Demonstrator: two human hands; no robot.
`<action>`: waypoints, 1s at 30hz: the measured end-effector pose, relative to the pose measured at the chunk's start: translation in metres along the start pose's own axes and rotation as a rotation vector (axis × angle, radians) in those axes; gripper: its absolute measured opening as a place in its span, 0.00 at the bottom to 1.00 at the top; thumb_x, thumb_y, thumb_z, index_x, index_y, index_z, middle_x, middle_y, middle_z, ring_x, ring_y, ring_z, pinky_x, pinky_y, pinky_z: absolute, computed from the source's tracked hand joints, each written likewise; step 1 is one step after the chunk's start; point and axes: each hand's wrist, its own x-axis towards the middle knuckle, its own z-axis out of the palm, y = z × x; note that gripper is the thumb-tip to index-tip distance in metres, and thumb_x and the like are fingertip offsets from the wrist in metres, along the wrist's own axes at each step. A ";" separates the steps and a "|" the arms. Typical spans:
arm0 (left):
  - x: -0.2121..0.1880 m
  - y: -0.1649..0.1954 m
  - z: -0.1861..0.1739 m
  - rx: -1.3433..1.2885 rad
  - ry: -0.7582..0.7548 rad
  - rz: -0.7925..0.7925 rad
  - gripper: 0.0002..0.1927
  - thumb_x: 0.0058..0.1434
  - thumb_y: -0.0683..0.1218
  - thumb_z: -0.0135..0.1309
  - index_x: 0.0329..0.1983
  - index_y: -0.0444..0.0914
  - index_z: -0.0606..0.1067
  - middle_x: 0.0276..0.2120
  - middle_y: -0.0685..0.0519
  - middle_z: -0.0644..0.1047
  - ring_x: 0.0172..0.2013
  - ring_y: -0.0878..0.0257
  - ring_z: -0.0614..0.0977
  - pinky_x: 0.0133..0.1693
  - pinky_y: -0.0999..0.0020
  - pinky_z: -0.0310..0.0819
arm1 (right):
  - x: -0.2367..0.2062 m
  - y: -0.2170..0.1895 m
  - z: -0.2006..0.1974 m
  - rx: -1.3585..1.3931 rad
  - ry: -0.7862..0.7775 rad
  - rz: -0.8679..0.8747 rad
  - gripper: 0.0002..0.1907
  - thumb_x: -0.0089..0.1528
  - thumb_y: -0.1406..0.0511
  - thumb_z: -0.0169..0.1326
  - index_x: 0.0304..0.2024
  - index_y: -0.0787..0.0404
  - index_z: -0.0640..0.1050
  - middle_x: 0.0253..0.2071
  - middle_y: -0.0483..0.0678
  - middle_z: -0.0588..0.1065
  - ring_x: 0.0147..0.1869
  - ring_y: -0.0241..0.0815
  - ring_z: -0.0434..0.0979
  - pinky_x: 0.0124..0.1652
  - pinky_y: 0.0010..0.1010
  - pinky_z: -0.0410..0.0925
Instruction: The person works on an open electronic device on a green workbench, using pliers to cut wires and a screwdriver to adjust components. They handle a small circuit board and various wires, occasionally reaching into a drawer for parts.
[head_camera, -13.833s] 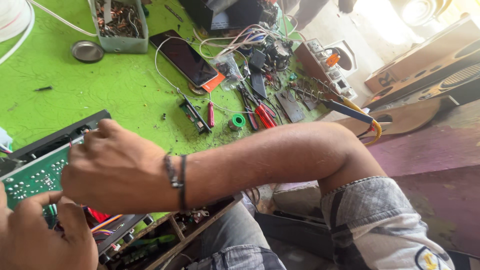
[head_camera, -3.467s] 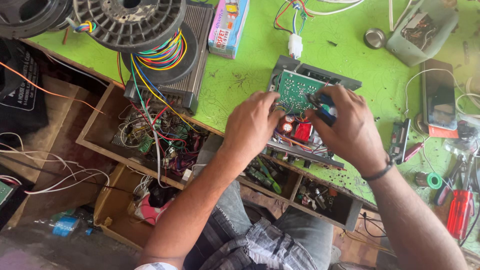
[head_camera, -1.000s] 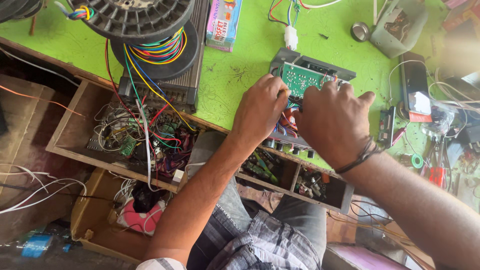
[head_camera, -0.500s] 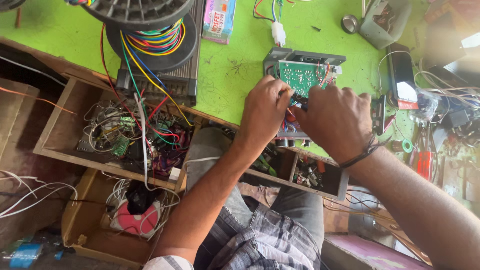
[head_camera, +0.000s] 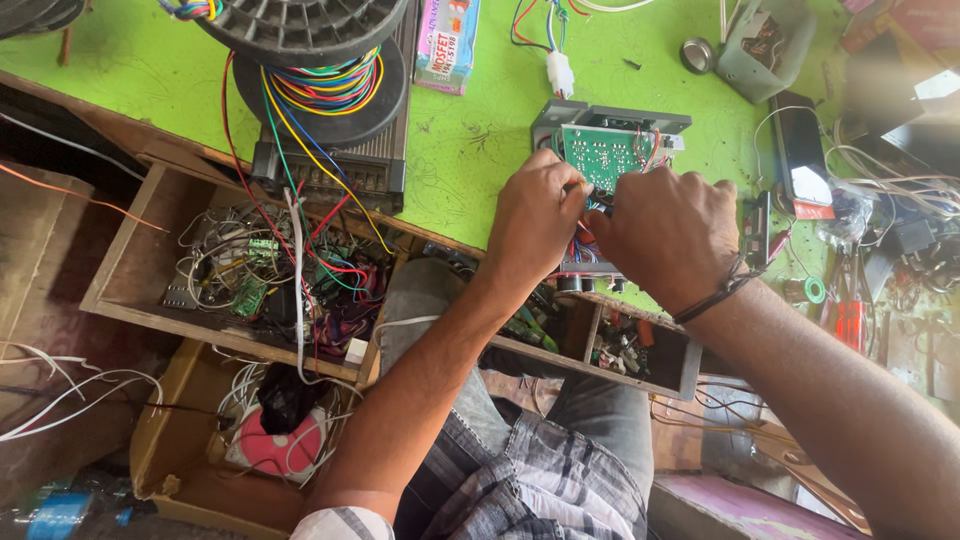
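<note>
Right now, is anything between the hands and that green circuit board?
Nothing visible is. The left hand and right hand are already at the near edge of the circuit board, among its coloured wires.

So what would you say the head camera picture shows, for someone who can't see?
Two hands, left hand and right hand, work together on a green circuit board in a grey case, on a bright green table cluttered with wire spools.

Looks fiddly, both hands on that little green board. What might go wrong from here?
Both the left hand and right hand crowd the green circuit board, so a slip might tug its thin coloured wires loose. The board's metal case sits near the table edge above an open drawer; a nudge could tip it in. The wire spool strands trailing nearby might snag.
</note>
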 end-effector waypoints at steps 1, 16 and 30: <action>0.000 0.000 -0.002 -0.007 -0.016 -0.013 0.08 0.62 0.45 0.57 0.33 0.33 0.80 0.33 0.44 0.77 0.35 0.48 0.81 0.39 0.54 0.74 | 0.001 -0.002 -0.003 0.018 -0.029 0.003 0.23 0.61 0.45 0.58 0.31 0.57 0.84 0.31 0.58 0.80 0.38 0.60 0.83 0.42 0.53 0.72; -0.052 0.039 -0.035 -0.193 0.049 -0.060 0.06 0.69 0.43 0.55 0.43 0.34 0.75 0.32 0.48 0.82 0.33 0.59 0.86 0.34 0.67 0.78 | -0.091 0.151 0.125 0.583 0.667 0.188 0.18 0.69 0.58 0.65 0.48 0.67 0.80 0.44 0.55 0.78 0.48 0.52 0.79 0.49 0.42 0.70; 0.072 0.091 0.129 -0.463 -0.395 -0.088 0.15 0.64 0.40 0.57 0.53 0.31 0.71 0.36 0.48 0.83 0.31 0.66 0.86 0.33 0.71 0.83 | -0.091 0.242 0.225 0.640 0.630 0.127 0.29 0.59 0.53 0.66 0.57 0.63 0.78 0.53 0.56 0.76 0.60 0.58 0.71 0.64 0.49 0.58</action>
